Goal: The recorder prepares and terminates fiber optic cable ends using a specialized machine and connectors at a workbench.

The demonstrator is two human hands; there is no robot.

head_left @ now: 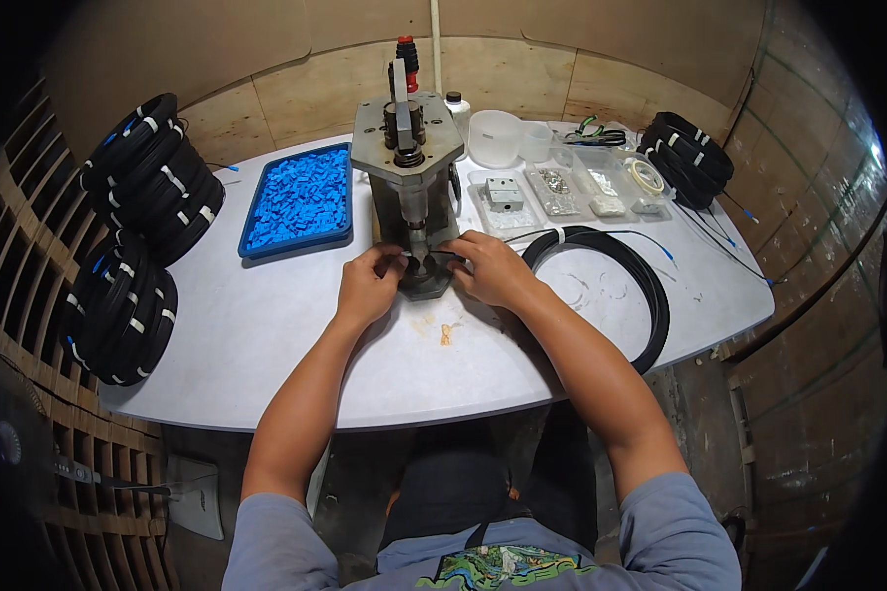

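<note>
A steel bench press (411, 163) with an upright lever stands in front of me. Both my hands meet at its lower tooling (420, 264). My left hand (369, 284) is closed in a pinch on the left side of the tooling; whatever lies between its fingertips is too small to make out. On the other side, my right hand (493, 269) grips a thin black cable, whose short dark length points into the tooling. Just right of that forearm lies a loose coil of black cable (652, 288), bound with white tape, with one blue-tipped end sticking out.
Left of the press sits a blue tray (246, 246) full of small blue parts. Taped black cable coils (158, 177) are stacked at the table's left edge, more coils (688, 158) at the right. Clear boxes of small metal parts (554, 187) and a plastic tub (495, 138) stand behind.
</note>
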